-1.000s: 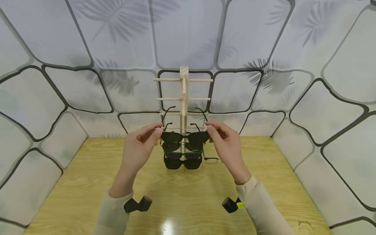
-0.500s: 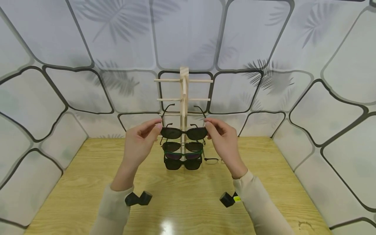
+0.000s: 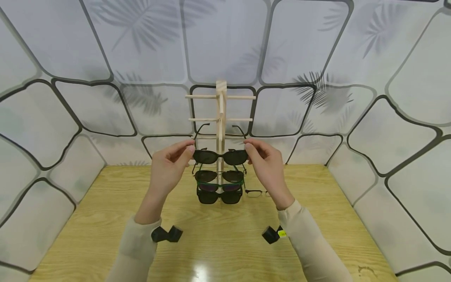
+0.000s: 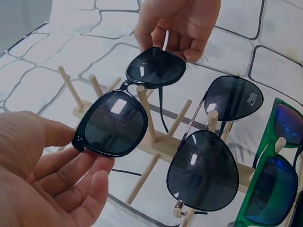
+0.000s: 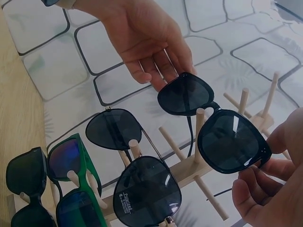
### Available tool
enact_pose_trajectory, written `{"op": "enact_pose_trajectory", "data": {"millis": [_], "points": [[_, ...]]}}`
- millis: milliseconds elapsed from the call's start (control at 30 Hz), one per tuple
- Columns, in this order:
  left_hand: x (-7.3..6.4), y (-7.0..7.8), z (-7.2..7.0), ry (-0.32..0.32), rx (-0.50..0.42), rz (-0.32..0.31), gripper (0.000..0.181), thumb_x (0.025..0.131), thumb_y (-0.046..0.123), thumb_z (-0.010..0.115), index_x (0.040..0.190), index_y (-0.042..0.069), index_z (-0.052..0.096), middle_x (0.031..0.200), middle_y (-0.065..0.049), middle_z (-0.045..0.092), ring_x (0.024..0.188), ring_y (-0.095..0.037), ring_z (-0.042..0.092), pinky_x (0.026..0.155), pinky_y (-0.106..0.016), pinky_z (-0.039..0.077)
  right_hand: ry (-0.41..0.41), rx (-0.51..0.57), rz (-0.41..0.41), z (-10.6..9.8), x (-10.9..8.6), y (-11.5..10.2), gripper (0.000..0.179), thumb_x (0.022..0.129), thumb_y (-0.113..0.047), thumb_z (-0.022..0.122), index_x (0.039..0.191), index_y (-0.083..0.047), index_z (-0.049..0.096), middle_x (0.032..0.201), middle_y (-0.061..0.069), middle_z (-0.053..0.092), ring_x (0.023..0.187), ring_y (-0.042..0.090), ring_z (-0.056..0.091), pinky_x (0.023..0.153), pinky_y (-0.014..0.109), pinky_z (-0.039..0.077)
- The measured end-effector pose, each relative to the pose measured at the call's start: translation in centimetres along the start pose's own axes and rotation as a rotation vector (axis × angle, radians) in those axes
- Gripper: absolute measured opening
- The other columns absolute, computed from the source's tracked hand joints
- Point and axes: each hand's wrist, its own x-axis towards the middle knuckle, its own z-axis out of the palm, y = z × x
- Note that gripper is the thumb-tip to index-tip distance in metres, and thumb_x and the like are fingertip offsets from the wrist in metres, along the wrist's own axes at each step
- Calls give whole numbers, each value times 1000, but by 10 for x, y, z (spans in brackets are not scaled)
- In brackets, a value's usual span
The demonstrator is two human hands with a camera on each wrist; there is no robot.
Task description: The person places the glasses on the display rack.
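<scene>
Between both hands is a pair of black sunglasses (image 3: 235, 157) with dark lenses, its temples pointing back past the wooden glasses rack (image 3: 220, 111). My left hand (image 3: 167, 166) pinches one outer corner of the frame; my right hand (image 3: 266, 164) pinches the other. In the left wrist view the bridge of the black sunglasses (image 4: 113, 123) lies right at a peg tip of the rack. Below them on the rack hang metal-framed aviator sunglasses (image 4: 203, 170), then green-framed sunglasses (image 5: 80, 208) with bluish lenses. Lowest are thick black sunglasses (image 3: 208, 197).
Thin-rimmed eyeglasses (image 3: 253, 193) lie on the wooden table (image 3: 218, 243), right of the rack and partly behind my right hand. Bare pegs (image 3: 239, 97) stick out at the rack's top. A patterned cloth backdrop (image 3: 225, 43) surrounds the table on three sides.
Both hands have raised the black sunglasses a little, away from the aviators below. The upward motion is smaller in the last half second. The other glasses stay where they were.
</scene>
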Motion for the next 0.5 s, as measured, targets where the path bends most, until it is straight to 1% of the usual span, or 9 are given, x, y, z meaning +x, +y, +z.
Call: {"op": "enact_pose_trajectory", "data": {"millis": [133,367,500], "points": [[2,-1,0,-5,13,-4,27,102,11,70,127,3,77,105,-25,79,75,4,69,65,-18,56,-3,5,4,1,1,1,25,107,-25,63,123,-12,77,85,6,69,71,13,63,63,28,48],[2,-1,0,-16,18,-14,27,103,12,70,128,3,76,109,-24,79,77,5,70,66,-24,59,-4,8,14,2,2,0,25,107,-23,63,124,-13,77,91,10,70,78,34,65,66,27,51],[2,-1,0,-18,15,-28,28,103,12,69,128,3,76,110,-24,78,78,4,69,66,-20,58,-4,3,18,2,3,1,25,107,-22,62,124,-12,77,92,11,71,78,35,66,67,26,52]]}}
